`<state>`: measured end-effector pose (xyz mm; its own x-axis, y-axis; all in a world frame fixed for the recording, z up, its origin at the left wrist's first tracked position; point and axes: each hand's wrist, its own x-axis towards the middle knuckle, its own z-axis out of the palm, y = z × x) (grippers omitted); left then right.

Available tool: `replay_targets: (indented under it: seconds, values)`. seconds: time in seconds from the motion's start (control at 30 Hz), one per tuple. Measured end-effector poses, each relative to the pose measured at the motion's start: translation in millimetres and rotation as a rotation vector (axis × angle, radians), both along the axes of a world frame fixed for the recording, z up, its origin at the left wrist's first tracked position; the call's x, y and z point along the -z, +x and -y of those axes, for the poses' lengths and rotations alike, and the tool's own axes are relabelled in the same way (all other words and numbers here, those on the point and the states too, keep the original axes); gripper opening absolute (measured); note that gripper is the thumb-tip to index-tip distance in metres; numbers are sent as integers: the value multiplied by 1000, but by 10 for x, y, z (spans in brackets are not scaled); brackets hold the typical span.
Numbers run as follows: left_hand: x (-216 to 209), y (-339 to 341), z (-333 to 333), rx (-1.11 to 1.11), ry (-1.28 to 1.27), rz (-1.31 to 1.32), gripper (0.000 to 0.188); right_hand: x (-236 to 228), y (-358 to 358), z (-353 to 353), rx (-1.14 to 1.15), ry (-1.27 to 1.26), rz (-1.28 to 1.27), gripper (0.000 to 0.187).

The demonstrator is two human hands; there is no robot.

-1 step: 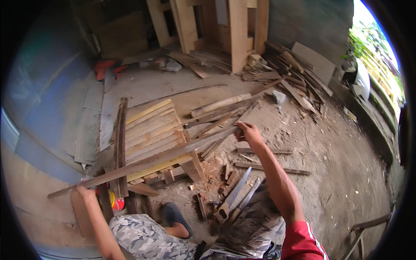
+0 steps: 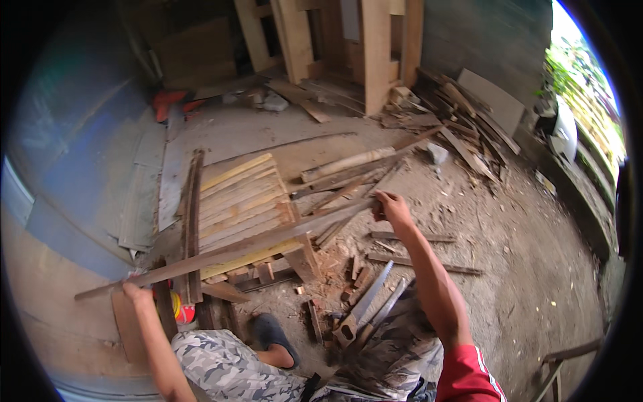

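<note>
A long, narrow wooden board (image 2: 228,253) slants across in front of me, from low on the left up to the right. My left hand (image 2: 137,293) is closed on it near its lower left end. At the upper right end, the fingers of my right hand (image 2: 392,206) pinch the board. Beneath it lies a slatted wooden panel (image 2: 241,194) of pale strips. Two handsaws rest by my right leg: one saw (image 2: 367,301) has a wooden handle, and another saw (image 2: 385,313) lies alongside it.
Dark upright timber (image 2: 192,221) stands along the panel's left side. Loose poles (image 2: 348,165) and a scrap wood pile (image 2: 469,120) lie beyond, to the right. Short offcuts (image 2: 429,262) are scattered on the dirt floor. A red and yellow object (image 2: 182,309) sits near my left forearm.
The whole view has shifted slightly, so things appear a little farther right. Both hands keep their hold on the board.
</note>
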<state>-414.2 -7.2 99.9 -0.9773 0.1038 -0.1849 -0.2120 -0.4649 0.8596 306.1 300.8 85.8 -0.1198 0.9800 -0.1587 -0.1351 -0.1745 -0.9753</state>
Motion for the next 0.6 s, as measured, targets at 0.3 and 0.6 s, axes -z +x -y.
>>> replay_targets:
  seconds: [0.3, 0.6]
  values:
    - [-913, 653, -748, -329, -236, -553, 72, 60, 109, -103, -397, -41, 1121, 46]
    - [-2166, 1415, -1763, -117, 16, -510, 55, 243, 245, 341, -970, -301, 1184, 64]
